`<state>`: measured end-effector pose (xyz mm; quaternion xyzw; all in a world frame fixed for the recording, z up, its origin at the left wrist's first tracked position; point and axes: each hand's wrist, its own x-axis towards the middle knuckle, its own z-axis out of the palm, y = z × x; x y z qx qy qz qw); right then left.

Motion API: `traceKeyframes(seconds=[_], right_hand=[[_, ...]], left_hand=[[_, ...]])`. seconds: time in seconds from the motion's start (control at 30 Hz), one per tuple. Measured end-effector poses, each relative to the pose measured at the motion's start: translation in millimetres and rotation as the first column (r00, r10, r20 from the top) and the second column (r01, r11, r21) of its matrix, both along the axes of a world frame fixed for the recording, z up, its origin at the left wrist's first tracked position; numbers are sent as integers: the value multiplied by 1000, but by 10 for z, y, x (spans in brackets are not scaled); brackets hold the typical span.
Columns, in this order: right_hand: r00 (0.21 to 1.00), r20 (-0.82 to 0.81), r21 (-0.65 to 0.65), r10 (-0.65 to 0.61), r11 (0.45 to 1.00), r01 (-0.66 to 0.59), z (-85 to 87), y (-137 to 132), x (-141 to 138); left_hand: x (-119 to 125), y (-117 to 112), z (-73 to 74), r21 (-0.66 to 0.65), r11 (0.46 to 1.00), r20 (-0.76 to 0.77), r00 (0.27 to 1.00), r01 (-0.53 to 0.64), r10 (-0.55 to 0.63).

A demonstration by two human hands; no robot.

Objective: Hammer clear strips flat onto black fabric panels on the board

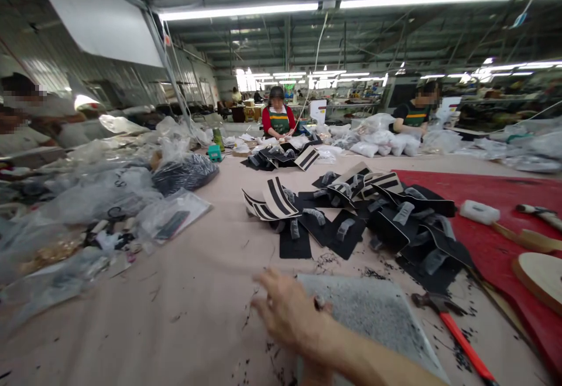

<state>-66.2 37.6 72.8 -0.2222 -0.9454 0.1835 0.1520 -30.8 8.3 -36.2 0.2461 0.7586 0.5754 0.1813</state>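
Note:
My right hand (292, 313) reaches in from the lower right, blurred, with its fingers stretched out and apart to the left. It holds nothing that I can see. Under its forearm shows a bit of my left hand (316, 372), mostly hidden. A fingertip and a small dark thing appear just right of the right hand, over a speckled, translucent slab (373, 310). To the slab's right lies a claw hammer (456, 333) with a red handle. Beyond it are black panels (295, 245) with plastic-wrapped handles, and cream pieces with black stripes (274, 200).
A pinkish table (184, 298) carries scattered black bits and threads. Plastic bags (118, 193) crowd the left. At right, a red sheet (492, 193) bears a white block (479, 211) and a tape roll (542, 277). Co-workers (278, 113) sit across the table.

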Motion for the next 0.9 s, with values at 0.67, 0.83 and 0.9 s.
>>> traceKeyframes(seconds=[0.67, 0.83, 0.9], right_hand=[[995, 102, 142, -2, 990, -13, 157, 1557, -12], [838, -394, -343, -377, 906, 247, 455, 1170, 1019], [667, -416, -590, -618, 742, 319, 431, 840, 1437]], left_hand=[[48, 100, -122, 87, 996, -73, 997, 31, -24], [-32, 33, -22, 131, 991, -18, 1000, 22, -20], [-73, -4, -17, 144, 988, 31, 998, -53, 49]])
